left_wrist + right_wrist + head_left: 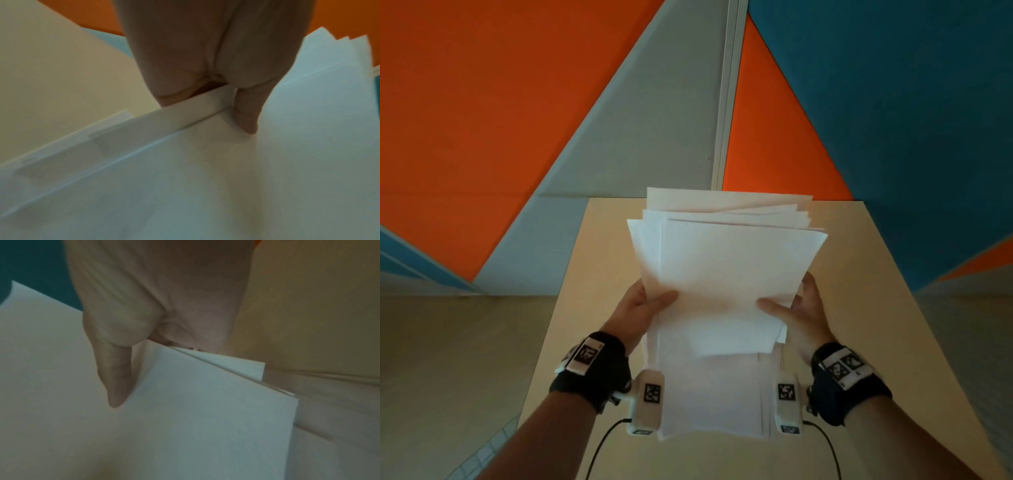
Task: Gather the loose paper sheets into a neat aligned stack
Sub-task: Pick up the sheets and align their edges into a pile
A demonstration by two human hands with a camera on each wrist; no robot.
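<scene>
1. Fingers first: your left hand pinches the paper sheets at their left edge, thumb on top; your right hand does the same at the right edge, thumb lying across the top sheet. The fingers underneath are hidden.
2. You hold the sheets up in the centre of the head view, above the table, fanned and uneven at the top of the bundle.
3. Handling, as a judgement: light, floppy and slick sheet against sheet. Grip loosely at mid-height on both side edges so the sheets can slide down and square up; squeeze hard and they'll likely crease or lock crooked.
4. Left wrist view shows stepped, misaligned edges beside your thumb.
5. Right wrist view shows corners poking out at centre right, a stagger the head view barely shows.
6. Only the head view shows the whole bundle and both hands together.
</scene>
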